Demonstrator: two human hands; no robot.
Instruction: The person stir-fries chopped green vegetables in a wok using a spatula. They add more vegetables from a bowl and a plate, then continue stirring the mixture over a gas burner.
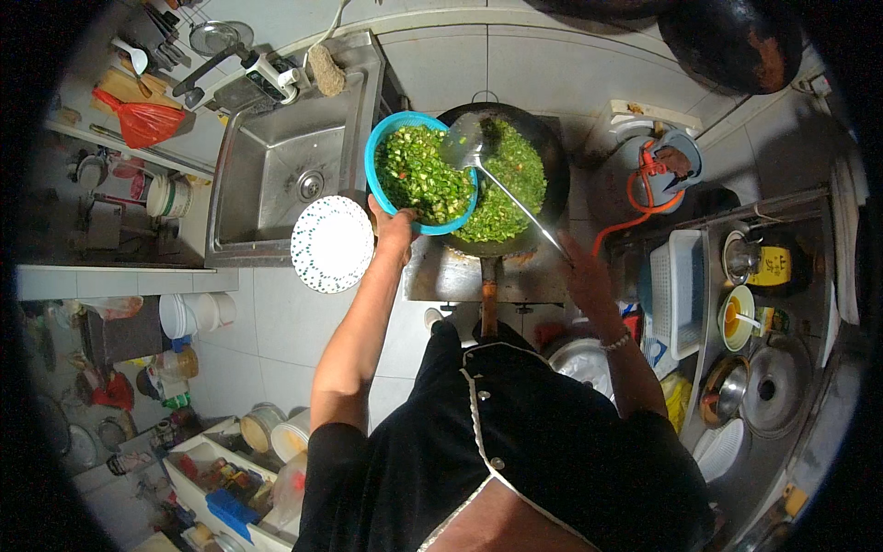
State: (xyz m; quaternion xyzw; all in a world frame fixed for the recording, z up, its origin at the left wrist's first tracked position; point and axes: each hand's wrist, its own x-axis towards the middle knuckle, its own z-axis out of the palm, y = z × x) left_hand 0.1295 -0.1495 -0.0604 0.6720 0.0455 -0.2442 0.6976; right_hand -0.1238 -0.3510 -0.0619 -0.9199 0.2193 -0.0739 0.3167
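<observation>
My left hand (395, 230) grips the near rim of a blue plastic basket (372, 165), which is filled with chopped green peppers (422, 176). The basket overlaps the left side of a large dark wok (557, 165) on the stove. More finely chopped green vegetable (514, 196) lies in the wok. My right hand (586, 272) is closed on the handle of a metal ladle (519, 207); its bowl is at the basket's right rim, above the wok. A white speckled plate (332, 243) is just left of my left hand; what supports it is hidden.
A steel sink (276, 165) with a faucet is at the left. The wok's wooden handle (489, 303) points towards me. On the right stand a gas cylinder (621, 169) with an orange hose (638, 196), a white plastic basket (676, 293) and several bowls on a steel counter.
</observation>
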